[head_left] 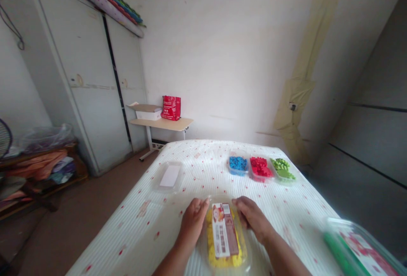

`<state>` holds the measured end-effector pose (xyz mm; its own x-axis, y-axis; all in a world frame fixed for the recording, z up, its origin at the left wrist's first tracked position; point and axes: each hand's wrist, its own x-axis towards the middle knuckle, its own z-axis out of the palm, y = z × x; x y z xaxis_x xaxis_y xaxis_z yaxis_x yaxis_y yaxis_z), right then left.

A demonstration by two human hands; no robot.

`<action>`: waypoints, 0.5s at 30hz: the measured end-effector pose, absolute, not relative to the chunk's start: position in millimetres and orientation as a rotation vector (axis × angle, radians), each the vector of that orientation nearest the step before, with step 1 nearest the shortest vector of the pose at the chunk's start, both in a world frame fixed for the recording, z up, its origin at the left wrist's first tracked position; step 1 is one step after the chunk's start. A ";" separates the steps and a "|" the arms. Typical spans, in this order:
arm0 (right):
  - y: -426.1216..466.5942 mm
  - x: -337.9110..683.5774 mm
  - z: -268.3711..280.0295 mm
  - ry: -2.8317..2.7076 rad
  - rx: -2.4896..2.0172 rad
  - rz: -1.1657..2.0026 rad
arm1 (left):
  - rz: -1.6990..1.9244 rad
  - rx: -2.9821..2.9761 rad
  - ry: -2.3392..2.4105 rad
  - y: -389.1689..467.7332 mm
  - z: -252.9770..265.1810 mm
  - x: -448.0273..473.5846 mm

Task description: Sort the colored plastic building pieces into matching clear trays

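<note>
A clear plastic box (237,248) of yellow pieces lies in front of me on the table, its labelled lid on top. My left hand (194,217) is closed at the far left corner of the box, thumb along the rim. At the far right corner my right hand (249,216) is closed on the rim, fingers curled. The tips of the fingers are partly hidden, and the yellow pieces show through the plastic around the label (225,230).
Open boxes of blue pieces (238,163), red pieces (260,167) and green pieces (282,168) stand at the far right. A clear lid (169,177) lies at left; a labelled green box (362,248) sits near right. Beyond is a side table (178,124) with a red bag (171,107).
</note>
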<state>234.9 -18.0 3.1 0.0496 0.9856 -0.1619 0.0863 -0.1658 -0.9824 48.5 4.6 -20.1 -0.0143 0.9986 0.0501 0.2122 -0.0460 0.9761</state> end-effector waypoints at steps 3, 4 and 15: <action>-42.6 241.4 -1.6 -1.209 -1.415 1.324 | 0.924 1.366 1.269 -19.0 -22.4 37.8; -49.7 242.9 -4.6 -1.203 -1.393 1.347 | 0.892 1.363 1.237 -26.5 -24.7 35.0; -67.1 234.5 -6.4 -1.069 -1.321 1.337 | 0.871 1.316 1.133 -43.0 -40.8 32.1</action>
